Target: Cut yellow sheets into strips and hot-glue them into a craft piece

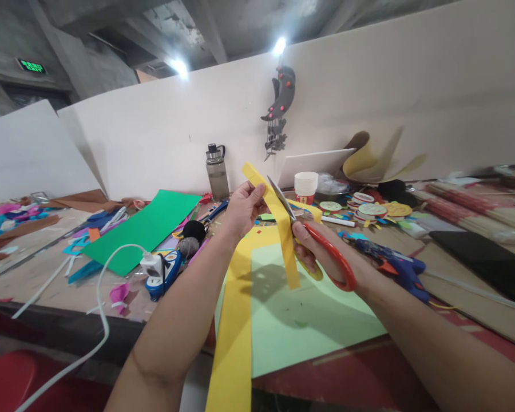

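Centrally, above the pale green sheet [313, 326], a yellow strip [284, 232] pinched in the grip of the left hand [242, 209], red-handled scissors [332, 252] within the grip of the right hand [306, 252], blades meeting the strip, glue gun [397, 266] right of the sheet.

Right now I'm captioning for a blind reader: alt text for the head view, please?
The left hand holds a yellow strip while the right hand holds red-handled scissors up to it, above a pale green sheet.

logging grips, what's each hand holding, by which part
Left hand: yellow paper-like strip, near its upper end. Right hand: red-handled metal scissors, by the handles.
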Available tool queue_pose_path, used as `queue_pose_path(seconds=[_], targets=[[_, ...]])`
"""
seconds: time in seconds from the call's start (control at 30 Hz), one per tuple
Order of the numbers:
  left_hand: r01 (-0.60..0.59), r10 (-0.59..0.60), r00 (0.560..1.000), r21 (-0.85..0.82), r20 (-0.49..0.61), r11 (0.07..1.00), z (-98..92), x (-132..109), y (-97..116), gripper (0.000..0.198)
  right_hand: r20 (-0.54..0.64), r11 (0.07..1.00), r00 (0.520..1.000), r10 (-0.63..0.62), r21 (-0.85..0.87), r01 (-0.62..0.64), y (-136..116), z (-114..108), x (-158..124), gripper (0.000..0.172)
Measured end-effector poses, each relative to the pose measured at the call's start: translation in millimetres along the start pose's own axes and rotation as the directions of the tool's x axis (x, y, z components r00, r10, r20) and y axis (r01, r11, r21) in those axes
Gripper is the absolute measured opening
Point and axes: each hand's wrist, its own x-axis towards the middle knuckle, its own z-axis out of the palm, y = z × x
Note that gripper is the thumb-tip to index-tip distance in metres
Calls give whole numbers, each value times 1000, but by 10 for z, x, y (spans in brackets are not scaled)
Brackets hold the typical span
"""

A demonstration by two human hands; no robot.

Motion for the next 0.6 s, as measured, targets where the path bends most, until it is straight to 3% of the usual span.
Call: queue_pose_path(seconds=[0.6], targets=[[-30, 30, 999, -3, 18, 1000, 2, 4, -17, 33, 26, 998, 999, 30, 60, -31, -83, 22, -17, 49]])
